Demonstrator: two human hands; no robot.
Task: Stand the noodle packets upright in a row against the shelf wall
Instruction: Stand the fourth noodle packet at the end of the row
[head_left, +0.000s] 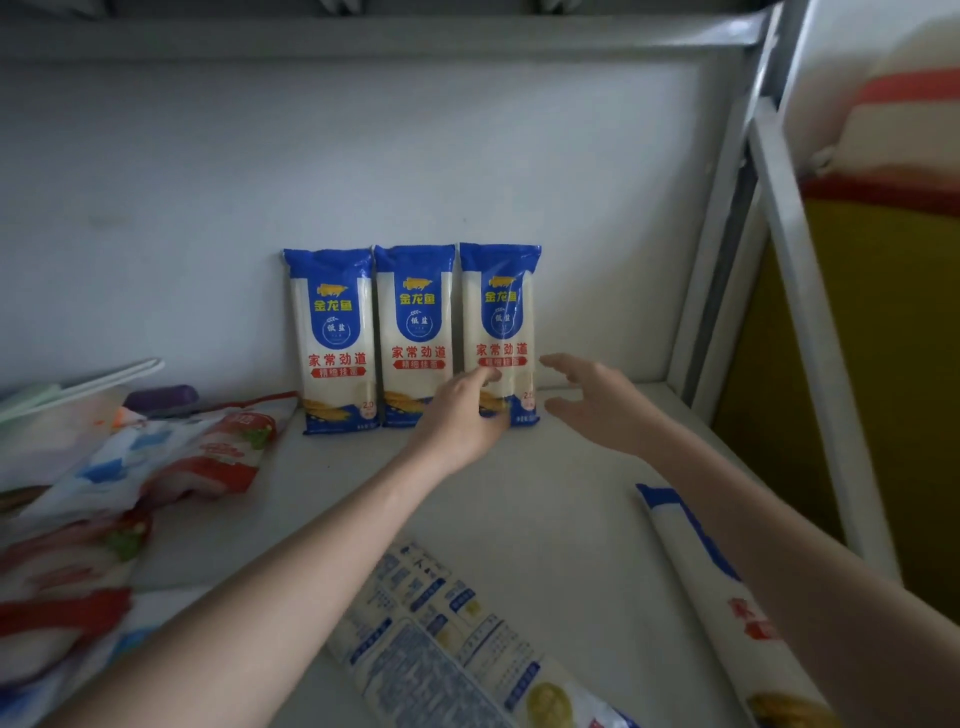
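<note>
Three blue-and-white noodle packets stand upright side by side against the white shelf wall (363, 156): the left packet (335, 338), the middle packet (415, 332) and the right packet (503, 322). My left hand (460, 415) hovers in front of the right packet's lower part, fingers apart, index finger touching or nearly touching its face. My right hand (597, 400) is open just to the right of that packet, holding nothing. Two more noodle packets lie flat on the shelf: one face down (441, 639) near the front, another (727, 597) partly under my right forearm.
A pile of red-and-white and blue-patterned bags (130, 467) fills the shelf's left side, with a purple item (161, 397) behind it. A white metal shelf post (810, 322) bounds the right side. The white shelf floor (571, 467) shows in front of the standing row.
</note>
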